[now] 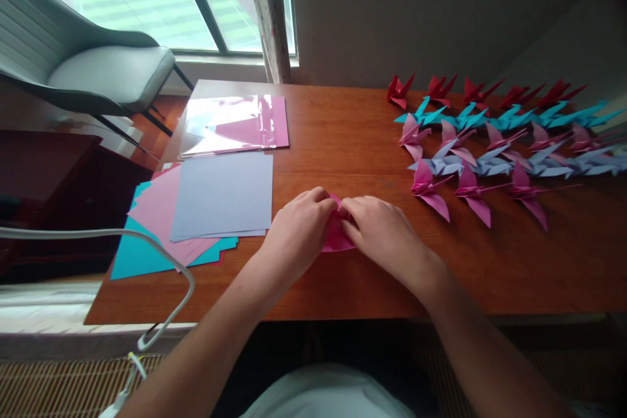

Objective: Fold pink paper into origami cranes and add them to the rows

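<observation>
Head view: magenta paper piece (337, 240), folding apparently unfinished

At left, flat lavender, pink and turquoise paper sheets (223, 196) lie unfolded. Near the brown wooden bench's front edge (313, 300), the left hand (304, 219) and right hand (382, 228), fingertips together, pinch the piece. At right, rows of folded paper birds (473, 192) look finished.

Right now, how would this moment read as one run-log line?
left hand: touching magenta paper | right hand: touching same paper | right side: paper cranes in rows | left side: loose colored sheets

Single head-worn view: above near side of table (337, 137), facing forward and down; window (232, 6) top left.
</observation>
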Available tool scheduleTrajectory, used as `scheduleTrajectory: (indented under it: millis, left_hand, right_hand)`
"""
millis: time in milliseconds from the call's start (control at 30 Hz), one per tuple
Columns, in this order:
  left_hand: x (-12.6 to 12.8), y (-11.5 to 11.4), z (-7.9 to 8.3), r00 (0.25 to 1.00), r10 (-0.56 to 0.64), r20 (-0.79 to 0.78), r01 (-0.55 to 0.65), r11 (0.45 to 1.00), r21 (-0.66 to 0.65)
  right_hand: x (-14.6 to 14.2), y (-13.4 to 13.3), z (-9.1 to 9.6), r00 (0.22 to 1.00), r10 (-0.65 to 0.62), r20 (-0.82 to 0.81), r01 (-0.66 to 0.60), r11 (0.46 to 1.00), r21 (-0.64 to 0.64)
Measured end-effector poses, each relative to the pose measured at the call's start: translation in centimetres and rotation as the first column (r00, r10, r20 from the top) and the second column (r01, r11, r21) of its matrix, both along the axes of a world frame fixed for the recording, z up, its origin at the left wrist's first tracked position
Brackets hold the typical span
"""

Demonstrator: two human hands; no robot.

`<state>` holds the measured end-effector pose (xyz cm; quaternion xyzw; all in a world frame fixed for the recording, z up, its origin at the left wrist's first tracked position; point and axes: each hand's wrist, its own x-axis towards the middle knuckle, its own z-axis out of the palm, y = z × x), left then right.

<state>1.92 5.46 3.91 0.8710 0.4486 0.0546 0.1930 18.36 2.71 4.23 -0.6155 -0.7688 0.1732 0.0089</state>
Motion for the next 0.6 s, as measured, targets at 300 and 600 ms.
scheduleTrajectory:
  millis: [300,600]
  left_hand:
    - [1.4,-3.4,-0.3,0.987,0.067,-0.144,-0.049,0.991,0.121]
    - [1.5,-4.5,-1.2,0.997,0.019,-0.073,-0.006,0.986,0.167]
  right_hand:
    - [-1.2,-2.6,-1.0,0.991,-0.017,0.13,0.005,0.995,0.095]
    - [-1.0,-3.5,-1.2,0.996,-0.004,0.084,-0.009,0.987,0.158]
